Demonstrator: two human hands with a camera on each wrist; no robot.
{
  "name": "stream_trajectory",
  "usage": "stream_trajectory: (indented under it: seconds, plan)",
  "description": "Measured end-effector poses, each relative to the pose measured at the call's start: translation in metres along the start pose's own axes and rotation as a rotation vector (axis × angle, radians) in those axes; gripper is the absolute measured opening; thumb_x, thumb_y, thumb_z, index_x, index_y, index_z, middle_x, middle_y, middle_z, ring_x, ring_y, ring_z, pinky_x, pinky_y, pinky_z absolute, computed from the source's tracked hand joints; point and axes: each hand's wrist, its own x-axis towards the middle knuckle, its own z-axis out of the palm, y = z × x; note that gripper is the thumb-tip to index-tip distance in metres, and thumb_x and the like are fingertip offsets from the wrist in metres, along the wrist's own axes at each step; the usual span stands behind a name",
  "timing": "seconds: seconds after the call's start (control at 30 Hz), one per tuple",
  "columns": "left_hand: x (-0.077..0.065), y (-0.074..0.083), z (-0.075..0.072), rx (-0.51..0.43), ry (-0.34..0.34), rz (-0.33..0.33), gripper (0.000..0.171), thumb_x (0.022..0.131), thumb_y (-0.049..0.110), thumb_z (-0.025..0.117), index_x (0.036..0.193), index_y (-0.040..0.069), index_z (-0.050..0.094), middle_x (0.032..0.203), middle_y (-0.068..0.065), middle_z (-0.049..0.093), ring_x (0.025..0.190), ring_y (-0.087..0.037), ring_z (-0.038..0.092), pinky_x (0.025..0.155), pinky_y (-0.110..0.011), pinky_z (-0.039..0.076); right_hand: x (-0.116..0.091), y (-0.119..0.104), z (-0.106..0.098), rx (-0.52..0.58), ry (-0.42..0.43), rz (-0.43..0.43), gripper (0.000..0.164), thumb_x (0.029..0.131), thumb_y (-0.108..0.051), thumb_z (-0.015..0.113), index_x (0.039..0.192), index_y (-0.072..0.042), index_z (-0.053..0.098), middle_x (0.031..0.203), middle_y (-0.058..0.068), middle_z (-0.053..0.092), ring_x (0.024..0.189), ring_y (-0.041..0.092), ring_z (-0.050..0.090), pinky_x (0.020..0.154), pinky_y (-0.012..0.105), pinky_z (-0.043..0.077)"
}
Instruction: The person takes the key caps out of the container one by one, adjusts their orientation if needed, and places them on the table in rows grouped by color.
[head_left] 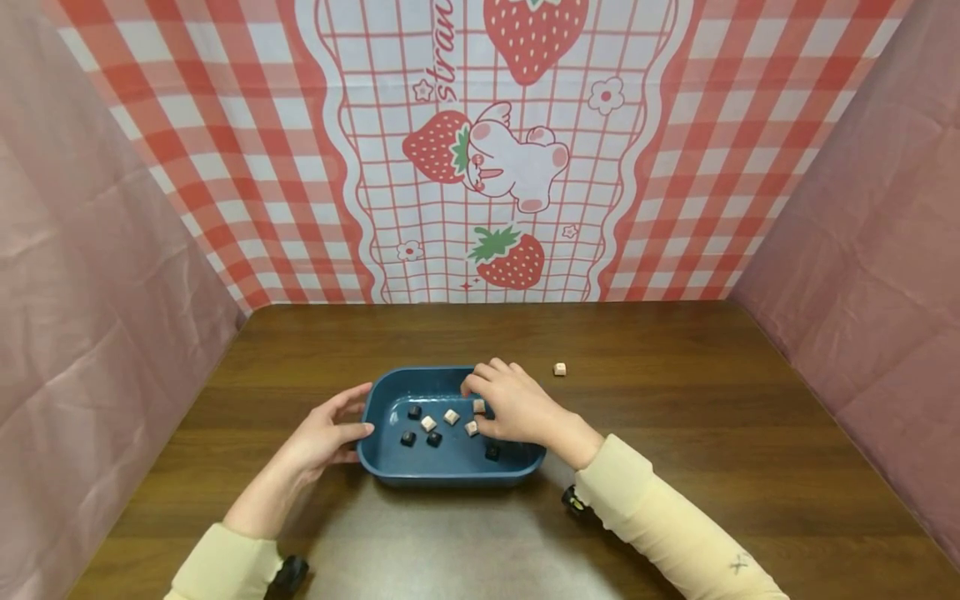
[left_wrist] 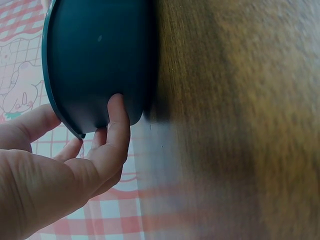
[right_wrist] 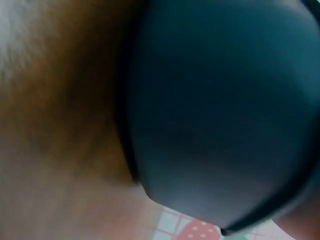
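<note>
A blue rectangular basin [head_left: 450,479] stands on the table with several cream and black keycaps inside. My left hand [head_left: 322,433] grips the basin's left end, thumb at the rim and fingers against the outer wall; the left wrist view shows those fingers [left_wrist: 117,120] on the wall. Over the right half of the basin, my right hand [head_left: 517,404] reaches inside with bent fingers. Thumb and forefinger stand apart, a cream keycap [head_left: 479,406] between them and another cream keycap [head_left: 472,427] by the thumb. In the right wrist view, the basin's outside [right_wrist: 215,115] hides the right fingers.
One cream keycap [head_left: 560,369] lies on the wooden table [head_left: 675,400], beyond the basin to the right. A black keycap [head_left: 492,452] sits in the basin below the right hand. A strawberry-print cloth [head_left: 517,183] hangs behind the table, with pink cloth on both sides.
</note>
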Motion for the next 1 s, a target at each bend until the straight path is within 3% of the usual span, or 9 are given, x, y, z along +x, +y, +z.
stream_trajectory:
  seconds: [0.67,1.0]
  plan:
    - [-0.001,0.001,-0.001,-0.006,-0.009,0.003,0.061,0.091,0.001,0.056,0.146,0.010,0.032,0.138,-0.027,0.038,0.107,-0.035,0.056,0.076,-0.047,0.055,0.008,-0.004,0.022,-0.120,-0.173,-0.038,0.013,0.081,-0.024,0.067,0.093,-0.024,0.061,0.089,-0.008,0.054,0.081,0.015,0.041,0.065,0.029,0.031]
    - [0.001,-0.001,-0.001,-0.012,0.000,0.010,0.061,0.090,0.000,0.056,0.146,0.011,0.033,0.138,-0.026,0.039,0.103,-0.034,0.057,0.075,-0.046,0.055,0.009,-0.005,0.027,-0.151,-0.156,-0.062,0.010,0.078,-0.021,0.069,0.084,-0.023,0.060,0.080,-0.009,0.055,0.077,0.015,0.042,0.061,0.027,0.028]
